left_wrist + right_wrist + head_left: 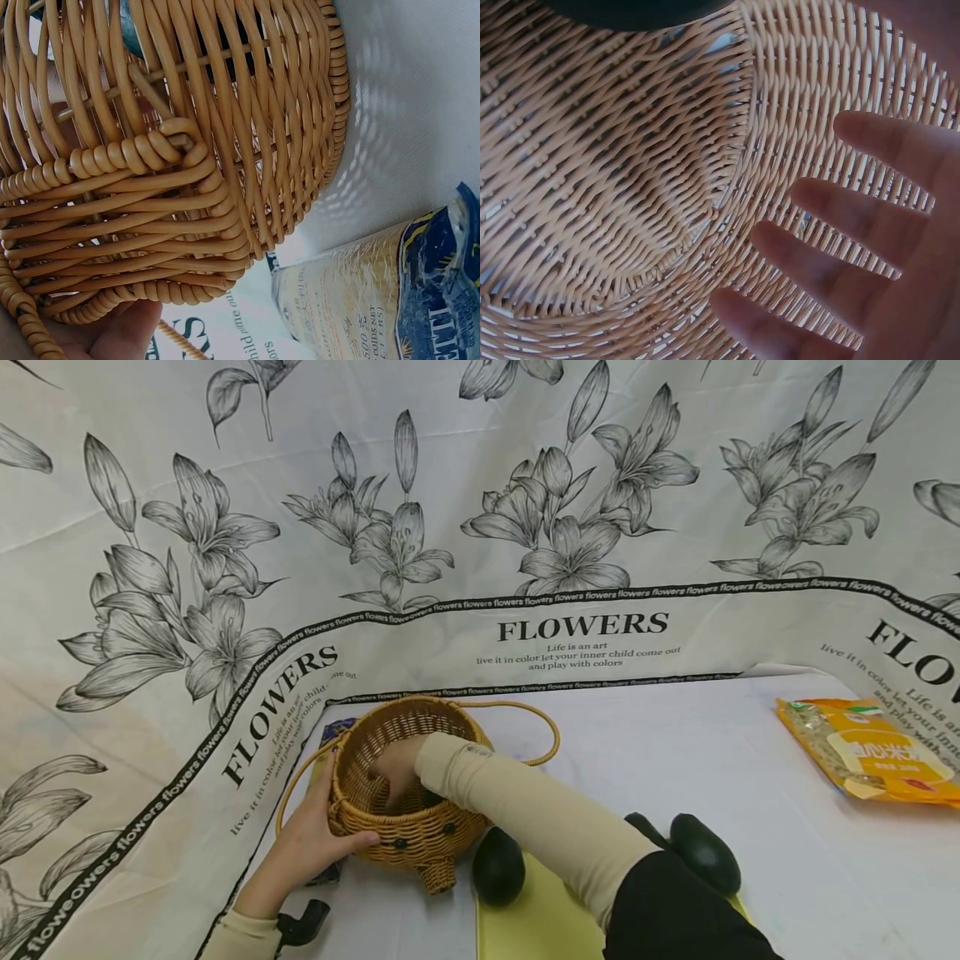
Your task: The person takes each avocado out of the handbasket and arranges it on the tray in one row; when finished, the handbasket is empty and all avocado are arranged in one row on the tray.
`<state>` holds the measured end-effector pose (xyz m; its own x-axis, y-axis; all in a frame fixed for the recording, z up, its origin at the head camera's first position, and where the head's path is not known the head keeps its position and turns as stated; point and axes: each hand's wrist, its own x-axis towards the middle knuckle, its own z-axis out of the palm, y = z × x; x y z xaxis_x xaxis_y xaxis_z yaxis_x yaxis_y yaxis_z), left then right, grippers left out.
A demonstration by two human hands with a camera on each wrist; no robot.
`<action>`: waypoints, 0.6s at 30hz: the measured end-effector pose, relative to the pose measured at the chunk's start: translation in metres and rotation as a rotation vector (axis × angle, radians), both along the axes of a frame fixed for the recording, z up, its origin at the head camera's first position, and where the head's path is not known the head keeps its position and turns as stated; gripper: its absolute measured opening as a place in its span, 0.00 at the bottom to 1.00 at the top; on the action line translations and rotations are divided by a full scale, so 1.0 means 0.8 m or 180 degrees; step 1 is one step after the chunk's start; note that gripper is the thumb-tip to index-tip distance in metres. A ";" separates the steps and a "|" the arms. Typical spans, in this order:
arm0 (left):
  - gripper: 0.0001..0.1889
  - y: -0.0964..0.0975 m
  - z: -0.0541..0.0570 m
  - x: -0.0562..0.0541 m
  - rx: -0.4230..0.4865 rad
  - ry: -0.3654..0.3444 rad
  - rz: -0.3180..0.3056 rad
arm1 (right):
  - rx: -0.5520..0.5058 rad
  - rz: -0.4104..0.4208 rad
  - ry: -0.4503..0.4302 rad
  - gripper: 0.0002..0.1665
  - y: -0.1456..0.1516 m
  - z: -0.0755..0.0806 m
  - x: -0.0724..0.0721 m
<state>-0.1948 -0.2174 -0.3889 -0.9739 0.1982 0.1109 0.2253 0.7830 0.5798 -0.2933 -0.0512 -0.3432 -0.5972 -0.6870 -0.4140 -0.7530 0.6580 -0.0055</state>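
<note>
A wicker basket (420,839) with a snout-like front and looped handles stands at the middle left of the table. My left hand (307,847) holds its left side, the thumb lying along the front below the rim. Deep inside it is my right hand (397,768); the right wrist view shows its fingers (832,262) spread and straight over the woven bottom, with nothing held. A dark green, smooth thing (637,9), like an avocado, lies in the basket, only partly visible. Another dark green avocado (498,867) sits just right of the basket.
A yellow-green board (517,927) lies under the right forearm. Further avocados (705,853) are at its right, one partly covered. An orange food bag (873,752) lies far right. Beside the basket is a clear and blue spaghetti packet (360,292). Flower-printed cloth (585,643) hangs behind.
</note>
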 end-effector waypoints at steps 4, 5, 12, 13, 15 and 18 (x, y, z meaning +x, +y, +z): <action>0.66 0.000 -0.001 0.000 -0.0003 -0.0006 0.0012 | 0.0069 -0.0012 -0.0097 0.41 0.001 0.002 0.005; 0.66 0.000 -0.001 0.000 -0.0008 -0.0002 0.0013 | 0.0078 -0.0028 -0.0135 0.41 0.002 0.003 0.006; 0.67 0.000 0.000 0.000 -0.0023 0.0025 0.0017 | 0.0184 -0.0170 -0.0438 0.39 0.008 0.005 0.013; 0.67 0.000 0.000 0.000 -0.0024 0.0022 0.0019 | 0.0223 -0.0196 -0.0499 0.38 0.009 0.006 0.013; 0.67 0.000 0.000 0.000 -0.0021 0.0017 0.0026 | 0.0312 -0.0221 -0.0632 0.35 0.010 0.007 0.014; 0.67 0.000 -0.001 0.000 -0.0012 0.0022 0.0026 | 0.0417 -0.0247 -0.0798 0.28 0.013 0.010 0.012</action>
<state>-0.1949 -0.2171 -0.3893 -0.9746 0.1908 0.1170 0.2231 0.7870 0.5751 -0.2835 -0.0411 -0.3349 -0.5137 -0.5742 -0.6375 -0.6863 0.7209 -0.0963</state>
